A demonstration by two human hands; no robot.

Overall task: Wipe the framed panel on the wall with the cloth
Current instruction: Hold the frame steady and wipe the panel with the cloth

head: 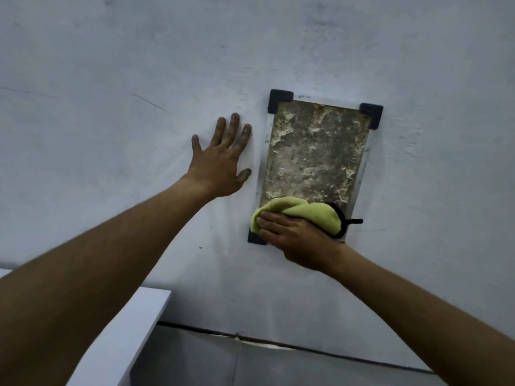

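Our right hand [295, 235] presses the green cloth [301, 213] on the dirty panel [312, 151]; our left hand [223, 160], grip wide, steadies us.

One cam only, head-worn, wide-angle, so no 2nd view to overlap. Looks fwd at a pale wall [111, 51], close in, about arm's reach, both forearms entering from bottom corners. Framed panel [312, 151] sits right of centre, seen slightly from below, its sides narrowing toward the bottom. Wall base and a white ledge [119, 338] show low-left.
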